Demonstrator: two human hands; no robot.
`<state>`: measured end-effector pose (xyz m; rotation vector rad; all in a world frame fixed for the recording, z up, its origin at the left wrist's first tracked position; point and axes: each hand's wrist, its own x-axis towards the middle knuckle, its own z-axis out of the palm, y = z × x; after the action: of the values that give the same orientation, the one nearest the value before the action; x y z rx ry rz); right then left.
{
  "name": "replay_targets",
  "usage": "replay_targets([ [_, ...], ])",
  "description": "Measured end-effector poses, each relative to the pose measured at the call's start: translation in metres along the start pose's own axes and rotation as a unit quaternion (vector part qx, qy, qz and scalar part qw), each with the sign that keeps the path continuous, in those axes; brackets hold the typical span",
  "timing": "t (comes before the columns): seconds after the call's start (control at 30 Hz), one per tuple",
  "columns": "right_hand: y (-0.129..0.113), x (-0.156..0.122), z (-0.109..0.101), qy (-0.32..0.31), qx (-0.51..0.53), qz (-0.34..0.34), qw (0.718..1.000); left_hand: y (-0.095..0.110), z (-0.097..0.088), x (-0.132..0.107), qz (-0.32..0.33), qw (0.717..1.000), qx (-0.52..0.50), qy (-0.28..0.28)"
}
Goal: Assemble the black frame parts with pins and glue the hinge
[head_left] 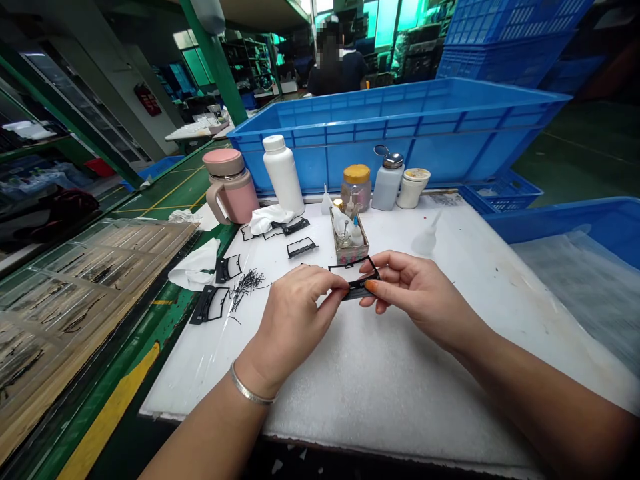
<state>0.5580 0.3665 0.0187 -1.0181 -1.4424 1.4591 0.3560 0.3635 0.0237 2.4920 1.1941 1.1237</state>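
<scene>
Over the middle of the table [345,393], my left grip [300,297] and right grip [413,283] pinch a black frame [358,291] between thumbs and fingers. Black strands [249,283] lie near the left edge; a pink mug [243,197] stands at the far left corner, a blue crate [400,147] beyond the far edge.

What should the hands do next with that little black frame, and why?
Maybe the left hand could press gently along the lower part of the black frame, because it touches the lower left end while the right hand grips the right side.
</scene>
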Motion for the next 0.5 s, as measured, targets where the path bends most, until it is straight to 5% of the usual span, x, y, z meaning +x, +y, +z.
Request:
replay_targets([
  [0.5, -0.0033, -0.0041, 0.0084, 0.053, -0.015, -0.031, 0.998, 0.0066, 0.004, -0.0012, 0.019, 1.0, 0.02, 0.004],
])
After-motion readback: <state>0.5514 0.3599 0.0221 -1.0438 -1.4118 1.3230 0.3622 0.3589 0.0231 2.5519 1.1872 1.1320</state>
